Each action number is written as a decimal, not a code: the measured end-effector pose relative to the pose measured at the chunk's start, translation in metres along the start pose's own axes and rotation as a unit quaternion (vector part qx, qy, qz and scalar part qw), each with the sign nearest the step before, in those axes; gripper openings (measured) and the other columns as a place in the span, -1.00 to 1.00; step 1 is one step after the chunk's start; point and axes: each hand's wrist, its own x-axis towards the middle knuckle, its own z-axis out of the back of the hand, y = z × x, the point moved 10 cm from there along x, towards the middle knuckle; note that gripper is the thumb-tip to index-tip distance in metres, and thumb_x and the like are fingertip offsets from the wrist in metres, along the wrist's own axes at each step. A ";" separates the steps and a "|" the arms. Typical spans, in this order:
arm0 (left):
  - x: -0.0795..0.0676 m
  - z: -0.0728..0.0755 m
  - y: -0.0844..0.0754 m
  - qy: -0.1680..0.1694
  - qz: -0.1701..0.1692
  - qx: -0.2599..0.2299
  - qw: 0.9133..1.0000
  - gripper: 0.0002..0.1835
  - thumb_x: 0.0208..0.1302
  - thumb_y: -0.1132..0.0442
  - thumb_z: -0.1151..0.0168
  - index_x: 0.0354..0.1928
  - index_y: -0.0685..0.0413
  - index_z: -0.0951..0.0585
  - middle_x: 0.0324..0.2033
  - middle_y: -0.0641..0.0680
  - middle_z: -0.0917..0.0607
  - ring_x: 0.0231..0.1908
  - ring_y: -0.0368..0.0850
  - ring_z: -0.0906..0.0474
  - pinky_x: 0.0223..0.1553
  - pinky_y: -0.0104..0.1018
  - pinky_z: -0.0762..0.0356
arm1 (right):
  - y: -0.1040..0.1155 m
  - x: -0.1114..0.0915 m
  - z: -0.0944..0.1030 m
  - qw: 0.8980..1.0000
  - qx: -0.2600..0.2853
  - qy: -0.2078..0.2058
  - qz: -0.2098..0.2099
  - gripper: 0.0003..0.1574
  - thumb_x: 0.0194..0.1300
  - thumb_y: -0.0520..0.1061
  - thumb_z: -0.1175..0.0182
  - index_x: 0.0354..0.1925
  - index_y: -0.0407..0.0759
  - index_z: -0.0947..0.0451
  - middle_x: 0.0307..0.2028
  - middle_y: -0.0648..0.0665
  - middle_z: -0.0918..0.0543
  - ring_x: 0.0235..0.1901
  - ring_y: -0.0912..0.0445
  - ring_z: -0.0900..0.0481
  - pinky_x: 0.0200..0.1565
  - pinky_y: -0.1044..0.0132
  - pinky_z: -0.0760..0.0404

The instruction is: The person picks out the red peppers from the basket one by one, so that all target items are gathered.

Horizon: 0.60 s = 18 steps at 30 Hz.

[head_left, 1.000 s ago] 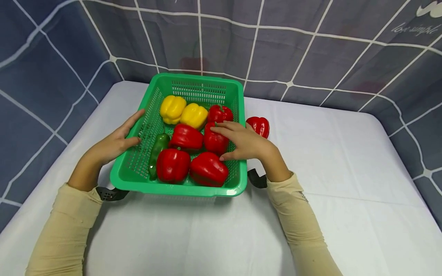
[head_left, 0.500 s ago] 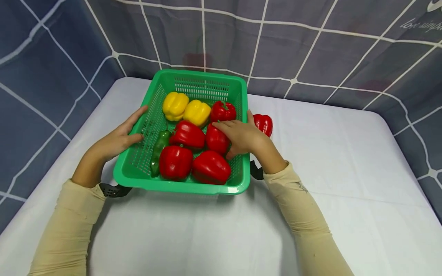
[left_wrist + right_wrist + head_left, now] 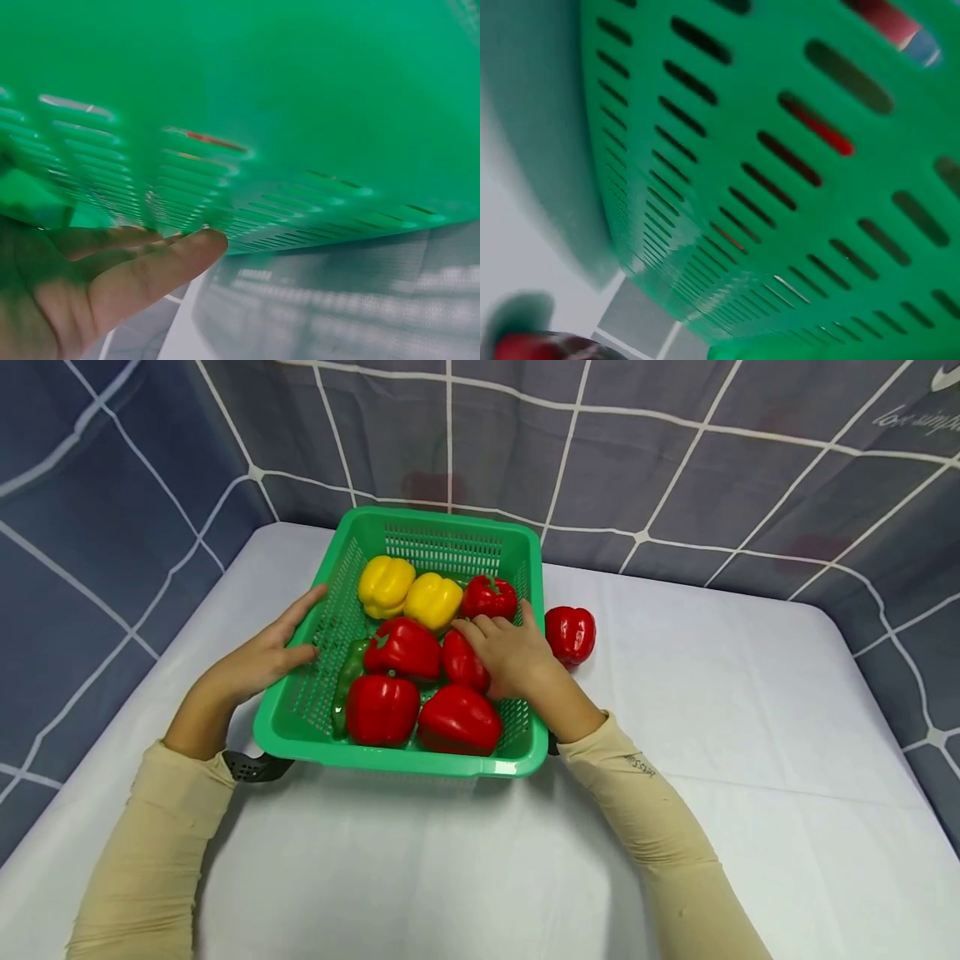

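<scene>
A green slotted basket (image 3: 408,762) stands tilted on the white cloth and holds the peppers. My left hand (image 3: 258,662) lies along the basket's left side; in the left wrist view, its straight fingers (image 3: 161,274) touch the outer wall. Inside the basket, my right hand (image 3: 517,656) grips a red bell pepper (image 3: 461,662) at the right, partly hidden under the fingers. Around it are two yellow bell peppers (image 3: 386,587), several more red bell peppers (image 3: 384,710) and a long green pepper (image 3: 347,685). The right wrist view shows the basket's outer wall (image 3: 727,165) close up.
Another red bell pepper (image 3: 571,636) lies on the white tablecloth (image 3: 735,735), just outside the basket's right wall. A grey curtain (image 3: 637,452) with white lines hangs behind the table and down both sides.
My right hand has moved left and deeper over the red bell pepper, which has shifted left against its neighbour. My left hand stays at the basket's side. The head view has shifted slightly.
</scene>
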 end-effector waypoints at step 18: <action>0.001 -0.001 0.000 0.000 0.000 -0.006 1.000 -0.15 0.20 0.47 0.19 0.43 -0.13 0.32 0.35 0.34 0.10 -0.14 -0.35 -0.43 -0.30 -0.41 -0.59 | 0.001 -0.007 0.014 0.993 0.056 -0.093 0.033 0.26 -0.21 0.24 -0.40 0.36 -0.01 0.00 0.20 -0.09 -0.30 0.24 0.05 -0.20 0.26 -0.12 -0.08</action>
